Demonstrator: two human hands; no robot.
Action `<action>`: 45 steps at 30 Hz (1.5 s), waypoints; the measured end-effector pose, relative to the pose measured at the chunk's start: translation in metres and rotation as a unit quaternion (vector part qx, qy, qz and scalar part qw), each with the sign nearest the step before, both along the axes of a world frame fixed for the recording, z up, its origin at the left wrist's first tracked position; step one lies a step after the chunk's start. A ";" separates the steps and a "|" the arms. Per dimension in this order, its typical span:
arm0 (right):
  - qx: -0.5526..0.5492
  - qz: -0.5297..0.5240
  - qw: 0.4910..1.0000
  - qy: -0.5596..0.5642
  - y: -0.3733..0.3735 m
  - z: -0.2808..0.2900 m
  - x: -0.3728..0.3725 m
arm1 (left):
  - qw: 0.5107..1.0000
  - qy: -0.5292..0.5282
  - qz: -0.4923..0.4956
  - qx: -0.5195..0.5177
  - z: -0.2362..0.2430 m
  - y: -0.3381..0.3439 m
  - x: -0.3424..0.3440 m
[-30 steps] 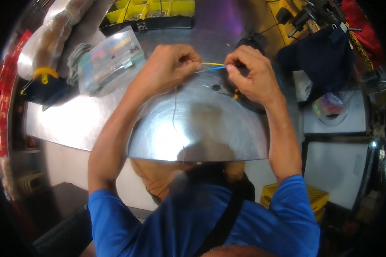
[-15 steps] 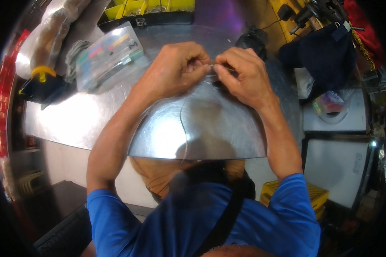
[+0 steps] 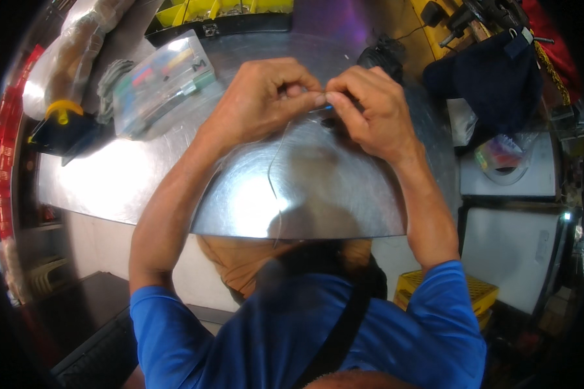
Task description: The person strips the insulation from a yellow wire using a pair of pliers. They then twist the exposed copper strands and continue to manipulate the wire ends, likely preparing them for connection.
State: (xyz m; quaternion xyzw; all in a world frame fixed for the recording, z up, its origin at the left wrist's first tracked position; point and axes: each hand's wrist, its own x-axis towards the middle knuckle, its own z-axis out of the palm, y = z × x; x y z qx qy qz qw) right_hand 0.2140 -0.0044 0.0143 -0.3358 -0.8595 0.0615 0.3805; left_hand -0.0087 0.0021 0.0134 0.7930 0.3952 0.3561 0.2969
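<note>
Over the middle of the metal table (image 3: 143, 188), the left hand (image 3: 266, 97) and right hand (image 3: 370, 110) met fingertip to fingertip, both pinching a thin wire (image 3: 274, 170) that curved down toward the near edge. A clear plastic case (image 3: 162, 81) lay far left.

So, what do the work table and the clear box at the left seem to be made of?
The work table looks like bare sheet metal with a brushed finish: grey, with bright glare and blurred reflections. The clear box seems to be transparent plastic, since coloured contents show through its lid.
</note>
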 end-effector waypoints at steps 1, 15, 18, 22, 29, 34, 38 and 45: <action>-0.001 0.000 1.000 0.002 0.000 0.001 0.001 | 1.000 0.000 0.002 -0.003 0.000 0.000 0.000; -0.143 -0.004 0.989 0.039 0.002 0.007 0.015 | 1.000 -0.010 0.018 0.017 -0.004 0.006 -0.005; -0.140 0.009 0.989 0.050 0.002 0.006 0.015 | 1.000 0.003 0.025 0.020 -0.005 0.006 -0.005; -0.174 0.006 0.984 0.045 0.002 0.008 0.016 | 0.999 -0.006 0.029 0.039 -0.005 0.005 -0.004; -0.158 0.004 0.985 0.072 0.000 0.004 0.007 | 0.998 -0.023 0.020 0.062 -0.006 0.004 -0.002; -0.125 -0.006 0.991 0.054 0.001 0.004 0.008 | 0.996 -0.016 0.019 0.081 -0.005 0.002 0.000; -0.127 -0.003 0.991 0.051 0.000 0.005 0.008 | 0.996 -0.011 0.019 0.086 -0.005 0.002 0.001; -0.181 0.013 0.982 0.051 0.001 0.012 0.015 | 0.999 0.009 -0.021 0.023 0.001 0.004 -0.007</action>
